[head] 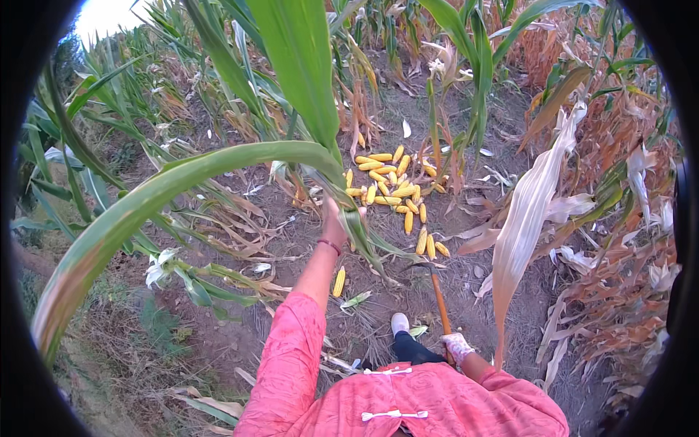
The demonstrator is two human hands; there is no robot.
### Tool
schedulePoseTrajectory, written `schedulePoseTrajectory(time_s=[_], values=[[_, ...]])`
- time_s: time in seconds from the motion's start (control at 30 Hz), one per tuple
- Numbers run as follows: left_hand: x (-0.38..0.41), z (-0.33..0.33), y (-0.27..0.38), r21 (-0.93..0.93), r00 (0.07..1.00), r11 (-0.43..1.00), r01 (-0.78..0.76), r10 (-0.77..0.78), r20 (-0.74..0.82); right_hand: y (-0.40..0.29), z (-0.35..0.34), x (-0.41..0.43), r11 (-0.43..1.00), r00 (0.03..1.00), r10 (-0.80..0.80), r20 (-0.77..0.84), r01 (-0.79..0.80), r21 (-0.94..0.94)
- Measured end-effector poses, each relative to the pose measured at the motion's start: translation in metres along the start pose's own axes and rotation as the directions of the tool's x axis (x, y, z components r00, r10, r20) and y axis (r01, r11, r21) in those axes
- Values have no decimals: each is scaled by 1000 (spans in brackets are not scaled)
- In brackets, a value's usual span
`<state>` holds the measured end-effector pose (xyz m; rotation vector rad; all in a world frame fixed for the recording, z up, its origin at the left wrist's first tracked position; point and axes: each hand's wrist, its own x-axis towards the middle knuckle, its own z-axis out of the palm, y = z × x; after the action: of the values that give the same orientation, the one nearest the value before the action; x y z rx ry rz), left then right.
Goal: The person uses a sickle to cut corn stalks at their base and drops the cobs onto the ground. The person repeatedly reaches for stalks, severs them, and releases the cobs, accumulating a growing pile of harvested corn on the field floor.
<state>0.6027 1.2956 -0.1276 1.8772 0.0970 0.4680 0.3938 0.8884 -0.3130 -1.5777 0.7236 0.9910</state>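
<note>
My bare left hand (332,219) is closed around a standing maize stalk (352,218), whose leaves partly hide the fingers. From that stalk a long green leaf (218,164) arches across to the left. My right hand (457,346), in a light patterned glove, grips the wooden handle (440,303) of a sickle or small hoe. Its dark metal blade (421,265) is low, close to the base of the stalk; whether it touches is unclear. Beyond my hands, a pile of husked yellow maize cobs (387,183) lies on the soil. One separate cob (339,281) is right of my left forearm.
Dry maize plants (611,306) crowd the right side, with a pale dry leaf (529,213) hanging near my right arm. Greener maize plants (125,104) stand at the left and back. Husk scraps and dry leaves (240,218) litter the bare soil (480,284). My shoe (400,323) is near the tool.
</note>
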Motion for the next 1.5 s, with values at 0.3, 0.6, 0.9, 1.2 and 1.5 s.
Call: schedulePoseTrajectory(time_s=[0.3, 0.6, 0.9, 1.2, 1.5], values=[[99, -11, -44, -213, 963, 968, 133, -177, -203, -111, 15, 38, 989, 997, -81, -17, 78, -129], [-24, -90, -54, -590, 811, 807, 27, -362, -459, -211, 89, 165, 908, 978, -198, 64, 207, -364], [-80, -86, -46, -563, 758, 827, 13, -375, -534, -284, 213, 254, 630, 964, -98, 248, 253, -734], [-122, -139, -28, -603, 575, 796, -56, -468, -671, -133, 55, 157, 937, 975, 205, 81, -171, -304], [-148, -150, 20, -678, 663, 735, 25, -520, -539, -118, -63, 116, 980, 965, 51, -258, -98, -172]])
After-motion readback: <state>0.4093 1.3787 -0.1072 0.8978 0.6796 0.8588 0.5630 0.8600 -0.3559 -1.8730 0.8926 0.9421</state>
